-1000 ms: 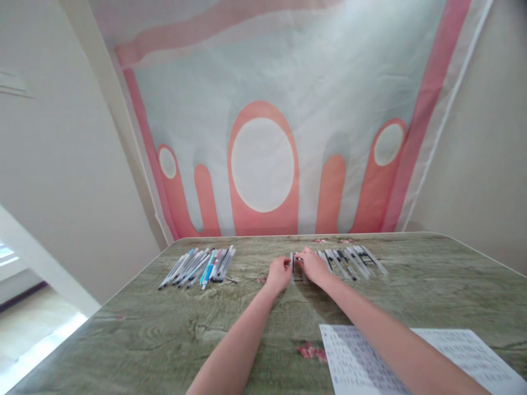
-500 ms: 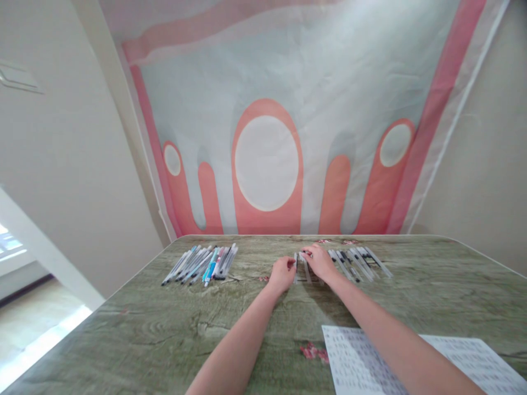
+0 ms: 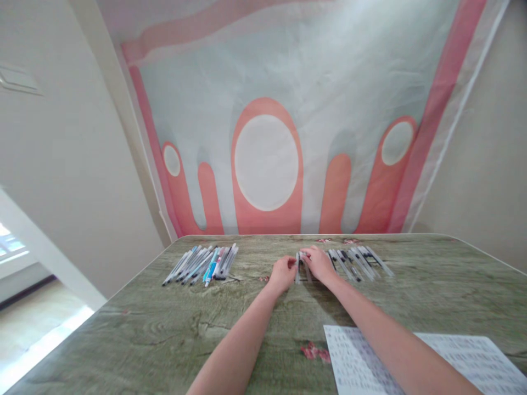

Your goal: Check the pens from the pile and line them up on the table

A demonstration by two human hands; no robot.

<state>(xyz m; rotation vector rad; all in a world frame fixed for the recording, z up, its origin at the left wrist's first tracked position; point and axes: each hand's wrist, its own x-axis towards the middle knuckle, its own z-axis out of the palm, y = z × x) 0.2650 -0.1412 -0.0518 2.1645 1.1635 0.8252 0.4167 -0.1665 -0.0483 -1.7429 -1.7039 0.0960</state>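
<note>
Near the middle of the far half of the table, my left hand [image 3: 282, 272] has its fingers closed at the upper part of a clear pen [image 3: 297, 271]. Just right of it, my right hand [image 3: 319, 263] pinches the top of another clear pen [image 3: 307, 271] lying beside the first. Several clear and dark-capped pens [image 3: 362, 263] lie side by side to the right of my right hand. On the left lies a group of pens [image 3: 197, 264], mostly clear, with blue and pink ones [image 3: 212, 267] among them.
A printed white sheet [image 3: 461, 351] lies at the front right of the wood-patterned table [image 3: 156, 340], partly under my right forearm. Behind the table hangs a pink and grey patterned cloth [image 3: 267, 66]. Plain walls stand on both sides.
My right hand has shifted slightly left and down, closer to my left hand. The camera view has moved a little; the pen groups look unchanged.
</note>
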